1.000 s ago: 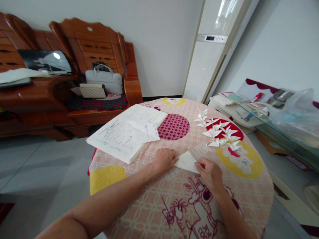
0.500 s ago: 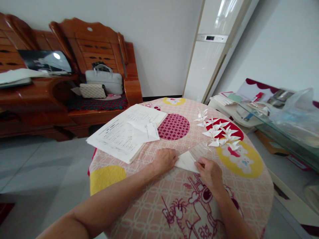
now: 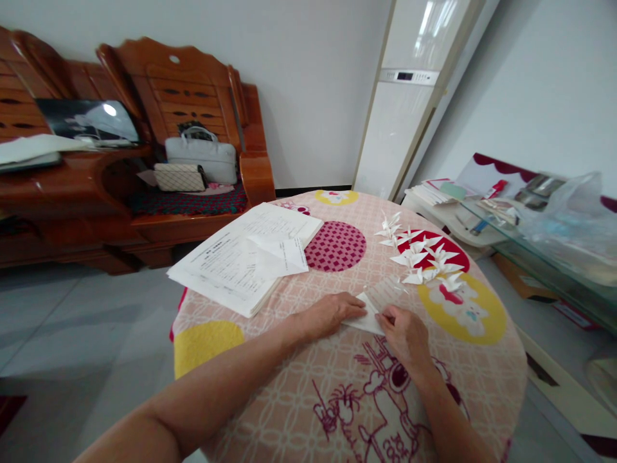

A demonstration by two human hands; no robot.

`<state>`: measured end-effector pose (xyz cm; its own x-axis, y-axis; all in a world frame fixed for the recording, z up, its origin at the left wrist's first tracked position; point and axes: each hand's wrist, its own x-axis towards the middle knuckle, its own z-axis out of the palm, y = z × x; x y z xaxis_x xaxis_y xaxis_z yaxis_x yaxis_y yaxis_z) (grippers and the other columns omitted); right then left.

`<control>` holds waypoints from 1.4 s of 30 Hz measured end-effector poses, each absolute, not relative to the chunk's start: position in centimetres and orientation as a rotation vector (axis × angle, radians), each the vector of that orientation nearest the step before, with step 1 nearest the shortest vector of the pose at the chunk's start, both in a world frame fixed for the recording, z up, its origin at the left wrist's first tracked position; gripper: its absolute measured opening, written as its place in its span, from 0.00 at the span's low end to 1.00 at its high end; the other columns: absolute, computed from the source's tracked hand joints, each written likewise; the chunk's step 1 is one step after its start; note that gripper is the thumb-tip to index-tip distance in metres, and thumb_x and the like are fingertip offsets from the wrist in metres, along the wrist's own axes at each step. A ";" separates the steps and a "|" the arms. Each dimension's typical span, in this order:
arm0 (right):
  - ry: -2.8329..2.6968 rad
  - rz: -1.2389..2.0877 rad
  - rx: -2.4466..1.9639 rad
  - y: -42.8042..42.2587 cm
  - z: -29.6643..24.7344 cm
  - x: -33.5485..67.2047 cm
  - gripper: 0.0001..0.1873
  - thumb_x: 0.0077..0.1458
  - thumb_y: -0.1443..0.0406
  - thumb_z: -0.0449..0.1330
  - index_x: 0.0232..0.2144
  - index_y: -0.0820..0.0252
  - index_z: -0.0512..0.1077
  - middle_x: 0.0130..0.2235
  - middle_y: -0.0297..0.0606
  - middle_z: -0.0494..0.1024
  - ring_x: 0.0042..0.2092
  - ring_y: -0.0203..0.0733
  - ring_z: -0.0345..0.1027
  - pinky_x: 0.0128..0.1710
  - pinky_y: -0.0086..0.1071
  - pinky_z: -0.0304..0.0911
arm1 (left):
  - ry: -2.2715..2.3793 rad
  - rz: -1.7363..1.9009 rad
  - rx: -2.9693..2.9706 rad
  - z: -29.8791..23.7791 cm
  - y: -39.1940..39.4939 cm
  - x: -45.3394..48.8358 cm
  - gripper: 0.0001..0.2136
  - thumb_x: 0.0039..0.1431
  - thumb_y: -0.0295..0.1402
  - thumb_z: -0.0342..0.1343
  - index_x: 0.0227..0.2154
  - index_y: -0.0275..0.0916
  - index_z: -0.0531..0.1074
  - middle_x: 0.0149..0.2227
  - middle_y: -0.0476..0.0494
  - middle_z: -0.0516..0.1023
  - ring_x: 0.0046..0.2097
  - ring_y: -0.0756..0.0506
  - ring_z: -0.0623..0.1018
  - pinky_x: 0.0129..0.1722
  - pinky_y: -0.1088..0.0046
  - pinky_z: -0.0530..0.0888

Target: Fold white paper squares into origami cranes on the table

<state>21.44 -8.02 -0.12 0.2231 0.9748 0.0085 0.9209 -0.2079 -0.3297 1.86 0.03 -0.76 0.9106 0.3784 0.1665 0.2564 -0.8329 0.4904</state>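
Note:
A folded piece of white paper (image 3: 370, 323) lies on the table in front of me. My left hand (image 3: 337, 313) rests over its left part, fingers stretched out and pressing on it. At its right edge, my right hand (image 3: 405, 331) pinches the paper between thumb and fingers. Just beyond the fold is a greyish piece with faint lines (image 3: 385, 290); whether it belongs to the same sheet I cannot tell. Several white folded paper cranes (image 3: 424, 254) stand grouped to the far right of my hands.
A stack of printed sheets (image 3: 222, 257) lies at the table's left, with a loose folded paper (image 3: 284, 256) on top. A patterned cloth (image 3: 289, 399) covers the round table. Right of it is a glass-topped stand (image 3: 540, 251) with a plastic bag (image 3: 569, 206). Behind stands a wooden bench (image 3: 193, 83).
My left hand has slid right over the folded paper, its fingers stretching out from a more curled pose. My right hand has stayed nearly still at the right edge.

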 end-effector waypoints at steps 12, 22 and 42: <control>-1.647 0.733 -1.973 -9.8 -0.1 24.7 0.09 0.45 0.66 0.55 0.29 0.60 0.75 0.25 0.35 0.78 0.28 0.40 0.71 0.28 0.29 0.59 | 0.482 0.165 2.856 -0.6 -0.7 1.8 0.19 0.66 0.29 0.45 0.57 0.50 0.67 0.61 0.38 0.65 0.58 0.40 0.68 0.56 0.62 0.66; -1.528 0.510 -1.983 -9.6 2.2 25.5 0.10 0.43 0.64 0.55 0.26 0.62 0.75 0.23 0.36 0.77 0.26 0.41 0.69 0.27 0.30 0.60 | 0.462 0.177 2.880 -0.2 -1.1 1.8 0.19 0.67 0.30 0.42 0.57 0.50 0.67 0.61 0.37 0.65 0.58 0.40 0.68 0.54 0.63 0.67; -1.711 0.688 -2.096 -8.6 0.6 21.8 0.05 0.40 0.71 0.57 0.18 0.60 0.71 0.18 0.33 0.72 0.23 0.36 0.64 0.23 0.26 0.50 | 0.427 0.183 2.823 0.7 -1.4 1.5 0.17 0.66 0.30 0.46 0.54 0.50 0.70 0.61 0.37 0.64 0.61 0.39 0.66 0.57 0.63 0.65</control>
<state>21.80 -8.62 0.60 0.1542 0.9768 -0.1489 0.8079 -0.2114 -0.5501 1.53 -1.35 0.71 0.9483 0.3067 0.0821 0.2714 -0.9173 0.2915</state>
